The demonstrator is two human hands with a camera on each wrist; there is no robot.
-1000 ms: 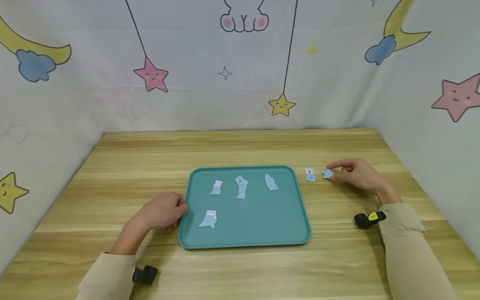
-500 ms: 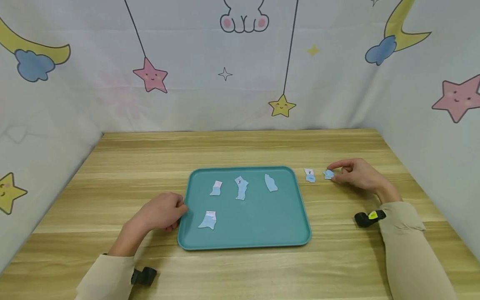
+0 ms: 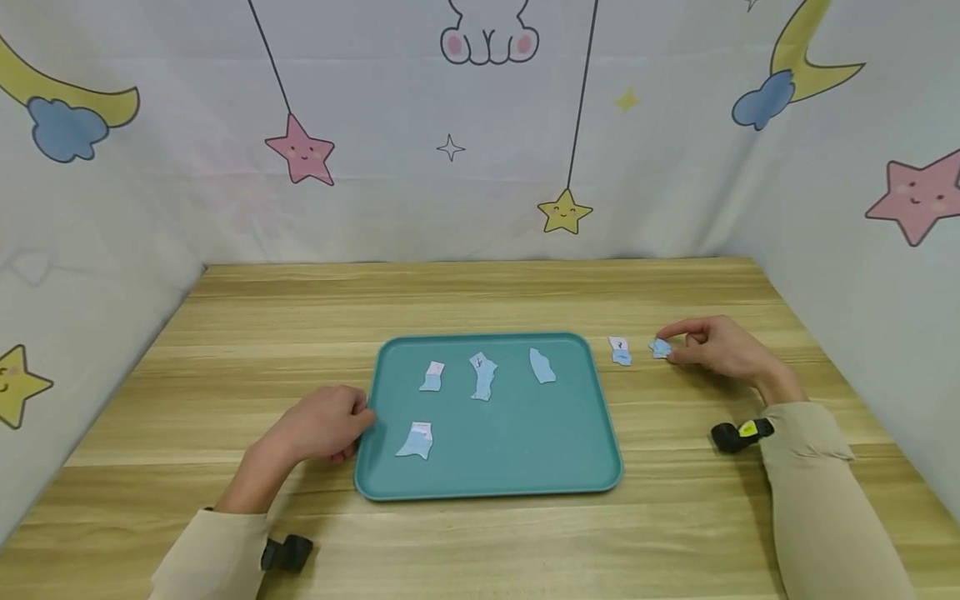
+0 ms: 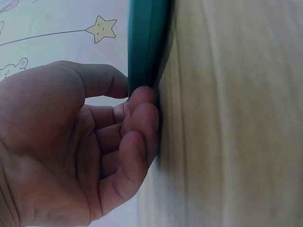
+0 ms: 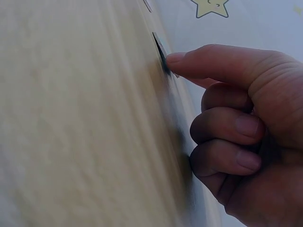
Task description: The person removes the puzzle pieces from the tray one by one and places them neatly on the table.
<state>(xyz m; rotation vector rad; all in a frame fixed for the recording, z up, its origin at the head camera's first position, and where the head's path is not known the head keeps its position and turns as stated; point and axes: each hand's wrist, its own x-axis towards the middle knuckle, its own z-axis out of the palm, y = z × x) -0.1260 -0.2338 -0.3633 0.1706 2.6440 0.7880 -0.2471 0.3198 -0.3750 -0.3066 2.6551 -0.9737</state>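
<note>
My left hand (image 3: 324, 425) holds the left rim of a teal tray (image 3: 517, 450), thumb on top of the edge. In the left wrist view the other fingers (image 4: 135, 156) curl up against the tray's underside. To the right of the tray, my right hand (image 3: 723, 350) pinches a small torn piece of light-blue paper (image 3: 660, 348) between thumb and index finger. Its other fingers (image 5: 227, 125) are folded into the palm. In the right wrist view that paper piece (image 5: 160, 45) shows edge-on, low over the wood and partly hidden by the fingertips.
Several torn paper pieces lie apart on the tray, among them a forked piece (image 3: 483, 377) and a lower-left piece (image 3: 417, 440). Another piece (image 3: 619, 351) lies on the wooden table (image 3: 480, 550) just beyond the tray's right rim. A printed cloth (image 3: 397, 100) walls the table's back and sides.
The paper piece in my right hand has shifted slightly to the right together with the fingertips. My left hand and the tray stay in place.
</note>
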